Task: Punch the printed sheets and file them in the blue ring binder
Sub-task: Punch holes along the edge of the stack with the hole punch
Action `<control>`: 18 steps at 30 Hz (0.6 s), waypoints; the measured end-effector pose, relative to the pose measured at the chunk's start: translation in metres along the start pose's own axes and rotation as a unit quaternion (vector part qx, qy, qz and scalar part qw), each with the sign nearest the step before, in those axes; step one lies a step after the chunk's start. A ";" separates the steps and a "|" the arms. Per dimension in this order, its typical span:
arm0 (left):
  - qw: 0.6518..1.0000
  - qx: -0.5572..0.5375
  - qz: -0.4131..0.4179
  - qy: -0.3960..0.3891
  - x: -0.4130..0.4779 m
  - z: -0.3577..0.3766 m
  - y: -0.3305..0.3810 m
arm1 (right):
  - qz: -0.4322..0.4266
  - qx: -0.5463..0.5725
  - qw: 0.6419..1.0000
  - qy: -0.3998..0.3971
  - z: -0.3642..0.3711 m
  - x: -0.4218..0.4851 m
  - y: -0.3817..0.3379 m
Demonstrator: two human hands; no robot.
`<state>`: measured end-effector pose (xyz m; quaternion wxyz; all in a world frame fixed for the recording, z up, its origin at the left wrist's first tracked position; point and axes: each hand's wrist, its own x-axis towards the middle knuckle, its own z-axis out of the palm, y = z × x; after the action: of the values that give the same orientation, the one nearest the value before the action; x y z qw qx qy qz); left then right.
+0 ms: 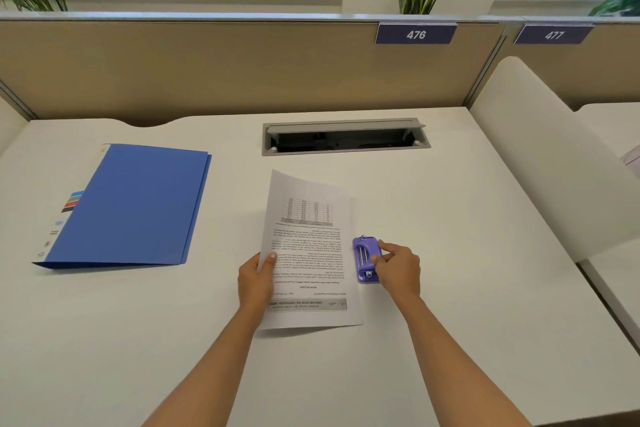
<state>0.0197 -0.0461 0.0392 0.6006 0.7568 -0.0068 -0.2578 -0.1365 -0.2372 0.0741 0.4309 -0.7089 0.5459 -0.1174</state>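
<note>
Pale worktop (450,218) was seen under everything; printed sheets (311,253), pinched by the left hand (256,279), lay just left of the purple punch (364,260), gripped by the right hand (398,270); blue ring binder (138,204) lay closed well left of it; edges should be squared, pushed fully home.

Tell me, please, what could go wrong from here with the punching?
1. The sheets meet the punch, but whether their edge sits fully in the slot cannot be seen. The holes might land too near the edge.
2. The left hand pinches only the opposite, raised edge, so the sheets could slide when the right hand presses.
3. The binder lies closed, apart on the left, so filing may need a free hand.
</note>
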 end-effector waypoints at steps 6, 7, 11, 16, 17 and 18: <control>1.000 -0.022 0.003 -0.007 -0.004 0.002 0.005 | -0.002 -0.002 1.000 -0.002 0.000 0.000 0.000; 1.000 -0.022 0.003 -0.011 -0.004 0.003 0.006 | -0.003 -0.002 1.000 -0.002 0.000 0.000 0.000; 1.000 -0.016 -0.002 -0.020 -0.002 0.006 0.003 | -0.003 -0.002 1.000 -0.004 0.000 0.001 0.001; 1.000 -0.008 -0.009 -0.022 -0.004 0.008 -0.001 | -0.008 -0.003 1.000 -0.012 -0.001 0.001 0.002; 1.000 -0.008 -0.009 -0.022 -0.005 0.009 -0.002 | -0.010 -0.005 1.000 -0.015 -0.001 0.001 0.001; 1.000 -0.007 -0.009 -0.022 -0.006 0.010 -0.003 | -0.013 -0.007 1.000 -0.017 -0.001 0.001 0.001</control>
<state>0.0098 -0.0523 0.0373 0.6034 0.7465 -0.0112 -0.2803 -0.1379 -0.2387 0.0738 0.4334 -0.7212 0.5296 -0.1072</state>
